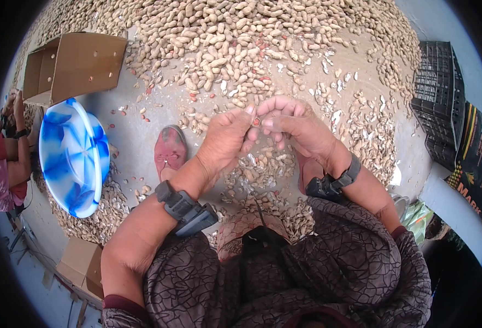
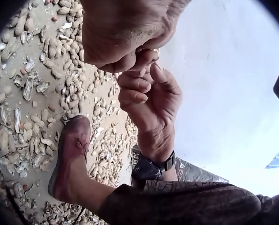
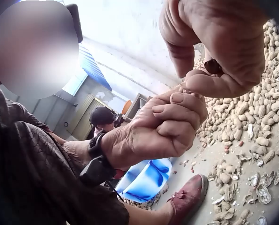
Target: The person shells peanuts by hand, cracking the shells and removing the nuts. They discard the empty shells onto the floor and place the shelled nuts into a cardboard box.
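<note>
Both hands meet over the floor in front of the person, fingertips together. Between them shows a peanut [image 1: 256, 121] with its reddish kernel in view. My left hand [image 1: 225, 135] pinches it from the left, thumb on top and fingers curled beneath. From the other side my right hand [image 1: 301, 124] holds it with thumb and curled fingers. In the right wrist view a small dark brown kernel [image 3: 213, 66] sits in the curl of the right hand. The fingers hide most of the peanut in the left wrist view.
A large heap of unshelled peanuts [image 1: 224, 33] spreads ahead. Broken shells [image 1: 268, 169] lie between the shoes. To the left stand a blue-and-white basin [image 1: 90, 147] and a cardboard box [image 1: 88, 65]; black crates [image 1: 440, 82] stand right. Another person [image 1: 14, 153] sits far left.
</note>
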`<control>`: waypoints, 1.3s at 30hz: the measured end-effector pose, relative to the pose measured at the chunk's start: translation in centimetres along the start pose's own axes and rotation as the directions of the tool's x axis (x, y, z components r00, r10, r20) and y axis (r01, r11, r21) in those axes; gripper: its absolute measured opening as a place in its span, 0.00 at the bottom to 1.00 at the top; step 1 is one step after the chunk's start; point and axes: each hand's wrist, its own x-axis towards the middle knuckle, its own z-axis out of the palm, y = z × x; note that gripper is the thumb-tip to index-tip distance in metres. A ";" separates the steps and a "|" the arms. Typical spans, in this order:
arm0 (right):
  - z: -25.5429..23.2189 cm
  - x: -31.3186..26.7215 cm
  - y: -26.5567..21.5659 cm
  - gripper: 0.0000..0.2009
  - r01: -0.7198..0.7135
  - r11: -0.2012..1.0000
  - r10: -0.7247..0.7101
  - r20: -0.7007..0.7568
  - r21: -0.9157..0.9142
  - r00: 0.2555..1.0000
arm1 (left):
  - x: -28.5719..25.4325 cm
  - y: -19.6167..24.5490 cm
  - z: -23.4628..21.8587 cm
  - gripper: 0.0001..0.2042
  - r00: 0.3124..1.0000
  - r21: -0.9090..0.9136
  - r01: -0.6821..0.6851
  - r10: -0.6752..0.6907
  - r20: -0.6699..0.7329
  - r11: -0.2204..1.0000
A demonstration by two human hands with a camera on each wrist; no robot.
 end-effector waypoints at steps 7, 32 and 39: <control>0.4 0.0 0.4 0.08 0.044 0.972 -0.067 -0.089 -0.231 0.994 | -0.1 -0.1 0.2 0.13 1.000 -0.001 0.013 -0.013 -0.006 1.000; 1.0 -0.4 -0.6 0.03 0.036 0.975 -0.066 -0.132 -0.218 0.989 | 0.1 0.3 0.9 0.12 0.990 0.272 -0.116 0.135 -0.051 0.955; 0.5 0.3 0.8 0.07 0.219 0.911 -0.275 -0.119 -0.349 0.954 | 0.4 0.2 0.0 0.11 0.996 0.081 -0.067 0.071 -0.055 0.994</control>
